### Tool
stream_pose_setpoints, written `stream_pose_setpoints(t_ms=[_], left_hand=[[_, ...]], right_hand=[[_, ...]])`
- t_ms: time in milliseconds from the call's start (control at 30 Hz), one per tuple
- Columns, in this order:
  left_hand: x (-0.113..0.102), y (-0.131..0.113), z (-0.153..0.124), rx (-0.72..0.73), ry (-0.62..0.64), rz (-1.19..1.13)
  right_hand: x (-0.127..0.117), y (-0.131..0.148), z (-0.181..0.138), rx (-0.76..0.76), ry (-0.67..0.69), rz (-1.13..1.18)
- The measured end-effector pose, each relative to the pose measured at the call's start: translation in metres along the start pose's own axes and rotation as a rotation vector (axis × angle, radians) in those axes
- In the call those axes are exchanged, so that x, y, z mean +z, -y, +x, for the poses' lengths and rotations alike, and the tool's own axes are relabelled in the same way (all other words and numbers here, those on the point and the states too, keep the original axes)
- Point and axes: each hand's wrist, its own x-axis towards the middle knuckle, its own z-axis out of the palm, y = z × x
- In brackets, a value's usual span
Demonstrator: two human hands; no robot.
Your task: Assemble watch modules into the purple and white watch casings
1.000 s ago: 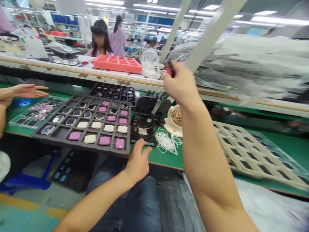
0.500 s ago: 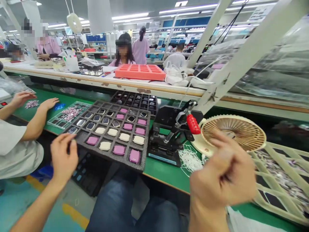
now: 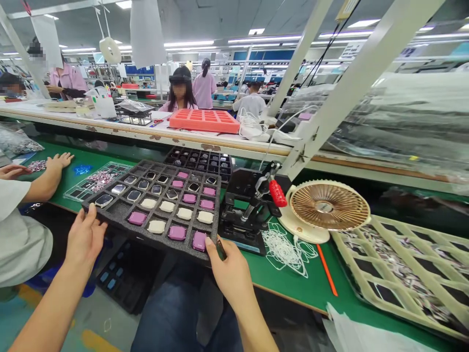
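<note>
A dark grey foam tray (image 3: pixel 120 221) with several pink, white and clear watch-case parts in its cells hangs over the front edge of the green bench. My left hand (image 3: pixel 85 238) grips its near left corner with curled fingers. My right hand (image 3: pixel 230 270) is closed on its near right corner, thumb on the rim beside a pink part (image 3: pixel 199 240). A black hand press (image 3: pixel 249 208) with a red-handled lever (image 3: pixel 277 193) stands just right of the tray.
A small cream fan (image 3: pixel 327 209) lies face up beside the press, next to tangled white cord (image 3: pixel 284 247) and an orange stick (image 3: pixel 327 276). A cream lattice tray (image 3: pixel 410 274) fills the right. A co-worker's arm (image 3: pixel 44 178) rests at the left. A second black tray (image 3: pixel 200 159) sits behind.
My right hand came down from the press lever and closed on the tray's near right corner. My left hand moved from the press base to the tray's left corner.
</note>
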Motion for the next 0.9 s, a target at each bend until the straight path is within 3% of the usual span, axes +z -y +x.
stream_pose_setpoints(t_ms=[167, 267, 400, 633, 767, 900], left_hand=[[0.035, -0.002, -0.038, -0.454, 0.144, -0.259], [0.059, 0.0, -0.061, -0.573, 0.259, -0.36], [0.075, -0.004, -0.061, -0.586, 0.216, -0.406], [0.095, -0.016, -0.016, -0.514, 0.19, -0.507], [0.129, -0.01, 0.01, -0.521, 0.231, -0.556], [0.176, 0.005, 0.032, -0.561, 0.278, -0.611]], right_hand=[[0.002, 0.003, 0.001, 0.025, -0.072, 0.189], [0.004, 0.012, 0.003, 0.033, -0.076, 0.289], [0.004, 0.026, 0.009, 0.002, -0.113, 0.322], [0.009, 0.04, 0.039, -0.131, -0.122, 0.335], [0.004, 0.033, 0.036, -0.147, -0.16, 0.248], [-0.006, 0.016, 0.008, -0.155, -0.113, 0.098]])
